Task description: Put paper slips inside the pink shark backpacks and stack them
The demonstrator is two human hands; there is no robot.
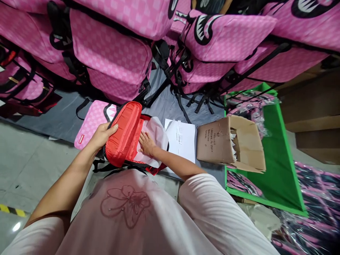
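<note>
A pink checkered backpack [90, 120] lies on the grey-covered table, unzipped, with its red-lined front panel [123, 136] folded back to the left. My left hand [104, 136] grips the edge of that panel, thumb on the red lining and fingers hidden beneath. Inside the bag's main compartment is crumpled whitish packing paper [156, 132]. My right hand [147, 143] presses flat on this paper, fingers extended and holding nothing. To the right of the bag, white sheets [183, 140] lie on the table with small labels on top.
Stacked pink backpacks [111, 53] line the table's far side, their black straps hanging down. An open cardboard box [215, 141] stands right of the sheets, beside a green-sided bin [284, 170] with plastic-wrapped pink goods. More wrapped goods [318, 205] lie at far right.
</note>
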